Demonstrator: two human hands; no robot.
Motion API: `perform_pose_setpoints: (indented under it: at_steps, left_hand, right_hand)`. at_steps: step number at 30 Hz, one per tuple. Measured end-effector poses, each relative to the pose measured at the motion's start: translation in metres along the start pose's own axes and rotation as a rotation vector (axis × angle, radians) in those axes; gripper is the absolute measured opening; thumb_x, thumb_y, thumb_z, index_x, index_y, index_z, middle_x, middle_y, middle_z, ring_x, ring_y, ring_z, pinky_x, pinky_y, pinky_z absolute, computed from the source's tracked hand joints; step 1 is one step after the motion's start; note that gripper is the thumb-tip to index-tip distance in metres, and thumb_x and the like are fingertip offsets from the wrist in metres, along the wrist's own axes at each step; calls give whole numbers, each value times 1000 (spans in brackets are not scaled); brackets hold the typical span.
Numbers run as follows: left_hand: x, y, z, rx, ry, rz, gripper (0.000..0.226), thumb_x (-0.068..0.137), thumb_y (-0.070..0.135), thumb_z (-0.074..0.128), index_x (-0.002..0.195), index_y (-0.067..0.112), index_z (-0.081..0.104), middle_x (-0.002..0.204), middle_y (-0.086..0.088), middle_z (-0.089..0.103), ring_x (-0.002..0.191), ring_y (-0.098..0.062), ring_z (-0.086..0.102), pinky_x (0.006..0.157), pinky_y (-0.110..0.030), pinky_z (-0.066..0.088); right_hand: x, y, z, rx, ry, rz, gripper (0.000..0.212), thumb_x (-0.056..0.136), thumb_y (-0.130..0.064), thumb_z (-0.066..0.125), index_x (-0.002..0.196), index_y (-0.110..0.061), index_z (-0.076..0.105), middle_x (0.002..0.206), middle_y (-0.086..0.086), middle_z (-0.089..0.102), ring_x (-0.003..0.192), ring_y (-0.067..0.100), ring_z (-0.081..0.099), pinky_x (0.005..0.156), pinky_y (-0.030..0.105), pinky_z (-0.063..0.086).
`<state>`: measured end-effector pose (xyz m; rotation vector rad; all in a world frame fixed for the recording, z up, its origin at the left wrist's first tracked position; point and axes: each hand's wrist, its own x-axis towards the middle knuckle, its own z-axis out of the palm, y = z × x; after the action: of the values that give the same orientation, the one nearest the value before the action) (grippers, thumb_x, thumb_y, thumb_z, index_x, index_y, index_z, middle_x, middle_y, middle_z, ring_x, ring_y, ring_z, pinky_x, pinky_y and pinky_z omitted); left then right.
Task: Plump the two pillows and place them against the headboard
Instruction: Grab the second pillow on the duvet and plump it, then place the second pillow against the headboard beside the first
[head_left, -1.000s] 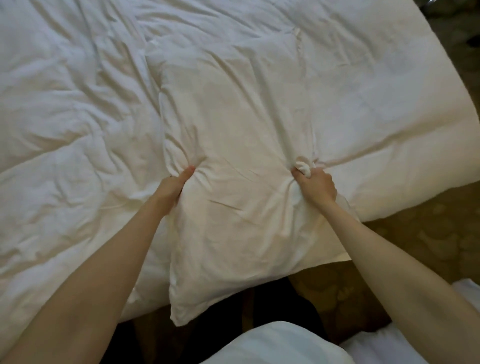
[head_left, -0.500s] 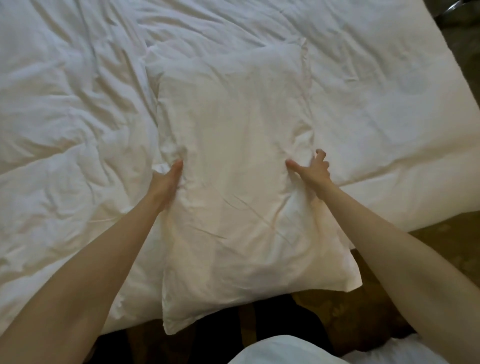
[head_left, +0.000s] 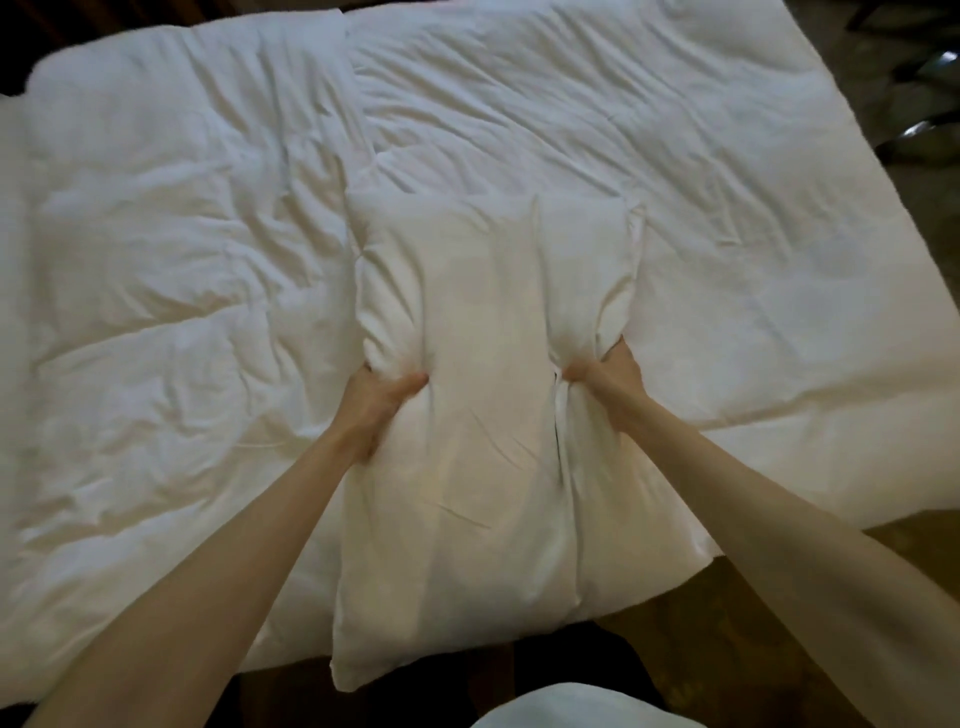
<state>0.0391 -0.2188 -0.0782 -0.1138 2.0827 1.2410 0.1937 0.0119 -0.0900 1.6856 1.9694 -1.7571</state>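
Note:
A white pillow (head_left: 488, 415) lies lengthwise on the rumpled white duvet (head_left: 182, 286), its near end hanging over the bed's edge toward me. My left hand (head_left: 376, 402) squeezes the pillow's left side at mid-length, thumb pressed into the top. My right hand (head_left: 605, 382) pinches the right side, bunching the cover into a fold. The pillow is drawn in at the waist between both hands. No second pillow or headboard can be identified for certain.
The duvet covers the whole bed, its right edge (head_left: 893, 218) slanting down to the dark patterned floor (head_left: 909, 545). Something white (head_left: 561, 709) sits at the bottom of the view. Dark furniture legs (head_left: 919, 67) show at top right.
Both hands have closed in on the pillow's sides, squeezing it narrower. The view has pulled back, so more of the bed shows.

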Motion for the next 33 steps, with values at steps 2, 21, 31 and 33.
perform_pose_setpoints:
  at_steps: [2, 21, 31, 33]
  left_hand:
    - [-9, 7, -28, -14, 11, 58, 65, 71, 22, 80, 129, 8, 55, 118, -5, 64, 99, -20, 61, 82, -28, 47]
    - [-118, -25, -423, 1, 289, 452, 56, 75, 33, 70, 124, 8, 58, 112, -3, 65, 94, -20, 63, 78, -31, 50]
    - [-120, -29, -514, 38, 577, 504, 37, 78, 21, 69, 111, 5, 64, 101, -5, 66, 91, -25, 60, 77, -34, 46]
    - [-118, -28, -526, 39, 597, 500, 32, 78, 21, 68, 106, 8, 65, 101, -7, 67, 91, -27, 61, 81, -39, 51]
  right_hand:
    - [-21, -17, 13, -6, 29, -37, 80, 63, -13, 71, 137, -17, 42, 130, 4, 56, 117, 31, 52, 95, 40, 47]
    - [-282, -144, 266, 207, 21, -455, 51, 68, -2, 64, 116, -14, 52, 85, -13, 52, 89, 20, 51, 60, 25, 40]
    - [-296, -198, 349, 261, -147, -535, 45, 67, 1, 68, 107, -13, 54, 96, 1, 58, 95, 24, 54, 73, 27, 43]
    - [-292, -209, 361, 265, -191, -555, 44, 67, 1, 68, 107, -12, 56, 93, 0, 59, 93, 24, 54, 69, 25, 43]
